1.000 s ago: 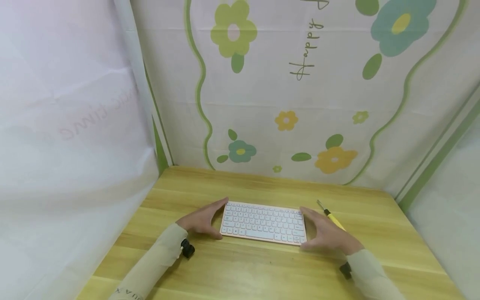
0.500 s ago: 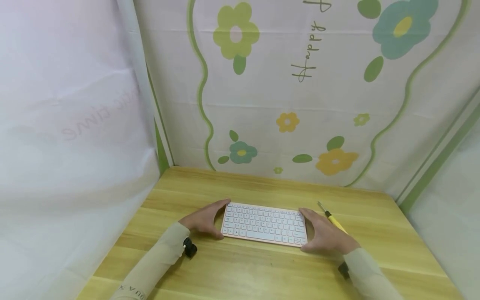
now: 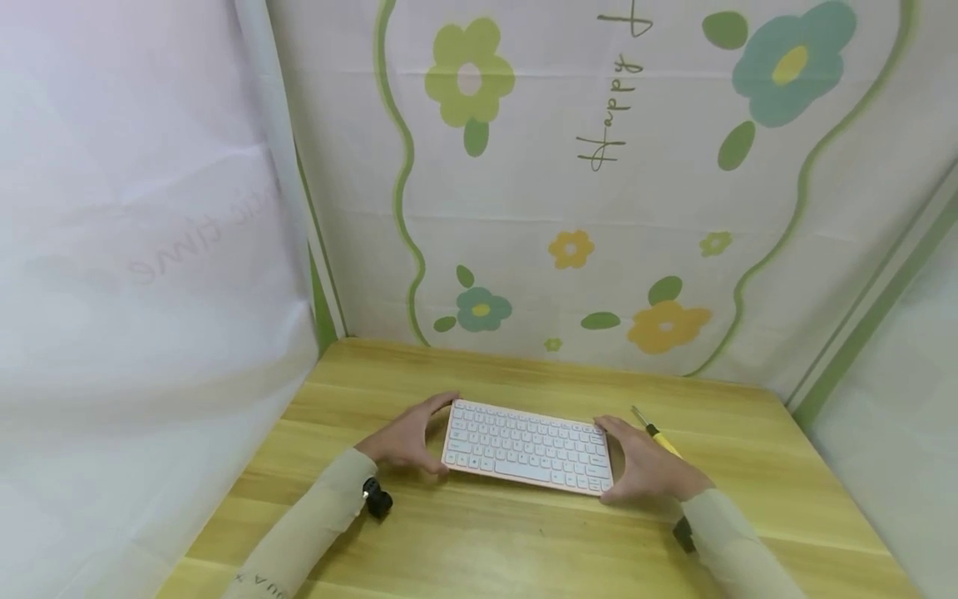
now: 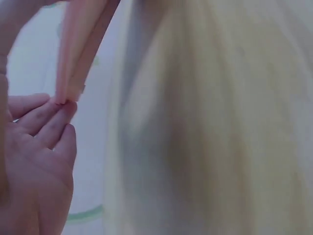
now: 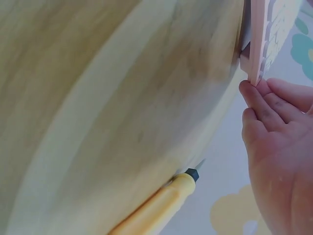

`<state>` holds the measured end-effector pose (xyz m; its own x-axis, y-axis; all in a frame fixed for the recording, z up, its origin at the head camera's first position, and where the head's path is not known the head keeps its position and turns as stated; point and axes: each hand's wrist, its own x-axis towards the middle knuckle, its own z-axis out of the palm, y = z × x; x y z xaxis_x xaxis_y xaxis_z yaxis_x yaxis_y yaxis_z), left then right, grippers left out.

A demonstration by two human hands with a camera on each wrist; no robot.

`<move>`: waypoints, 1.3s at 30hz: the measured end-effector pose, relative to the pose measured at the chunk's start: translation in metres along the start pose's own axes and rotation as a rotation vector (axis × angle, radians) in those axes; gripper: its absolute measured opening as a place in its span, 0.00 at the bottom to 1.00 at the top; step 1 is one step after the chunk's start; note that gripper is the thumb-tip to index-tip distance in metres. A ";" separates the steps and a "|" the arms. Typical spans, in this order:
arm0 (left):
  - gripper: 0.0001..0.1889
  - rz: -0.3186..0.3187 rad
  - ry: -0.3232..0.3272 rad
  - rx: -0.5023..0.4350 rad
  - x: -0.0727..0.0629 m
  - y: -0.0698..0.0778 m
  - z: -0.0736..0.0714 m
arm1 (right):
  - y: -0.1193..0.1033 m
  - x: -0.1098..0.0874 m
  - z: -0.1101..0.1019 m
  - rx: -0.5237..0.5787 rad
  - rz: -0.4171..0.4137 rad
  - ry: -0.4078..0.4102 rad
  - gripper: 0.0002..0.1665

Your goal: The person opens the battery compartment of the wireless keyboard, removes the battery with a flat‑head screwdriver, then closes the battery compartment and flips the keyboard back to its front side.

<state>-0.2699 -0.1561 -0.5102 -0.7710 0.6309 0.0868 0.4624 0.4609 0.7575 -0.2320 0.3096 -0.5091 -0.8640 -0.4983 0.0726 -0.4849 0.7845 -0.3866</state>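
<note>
A white keyboard [image 3: 527, 448] with a pink edge is held between both hands, its keys facing up. My left hand [image 3: 407, 437] grips its left end, thumb at the near corner and fingertips at the far corner. The right end is gripped likewise by my right hand [image 3: 647, 464]. In the left wrist view a gap shows between the keyboard's pink side [image 4: 73, 54] and the table, so that end is raised. In the right wrist view the keyboard's pink edge [image 5: 257, 44] meets the fingertips, with its foot close to the table; contact there I cannot tell.
A screwdriver with a yellow handle [image 3: 666, 442] lies on the wooden table [image 3: 479, 541], just beyond my right hand. A flower-printed white curtain [image 3: 516, 191] stands behind the table's far edge. White sheets [image 3: 150, 333] hang at the sides.
The keyboard's left end has risen a little and the board now tilts slightly, both hands keeping their grip. The head view has shifted slightly.
</note>
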 end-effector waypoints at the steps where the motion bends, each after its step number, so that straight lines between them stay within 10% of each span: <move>1: 0.69 0.024 0.011 -0.012 0.000 0.002 -0.001 | 0.000 -0.001 -0.001 0.005 0.005 -0.007 0.80; 14: 0.65 0.267 0.098 -0.074 0.037 0.076 -0.035 | -0.033 0.018 -0.063 0.061 -0.083 0.038 0.73; 28: 0.60 0.314 0.137 -0.064 0.083 0.151 -0.055 | -0.134 0.064 -0.131 0.171 -0.280 0.114 0.71; 39: 0.62 0.314 0.123 -0.015 0.094 0.191 -0.063 | -0.156 0.080 -0.150 0.234 -0.297 0.167 0.67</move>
<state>-0.2812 -0.0481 -0.3168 -0.6396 0.6598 0.3944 0.6801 0.2464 0.6905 -0.2460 0.2030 -0.3051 -0.7104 -0.6088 0.3532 -0.6894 0.5007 -0.5235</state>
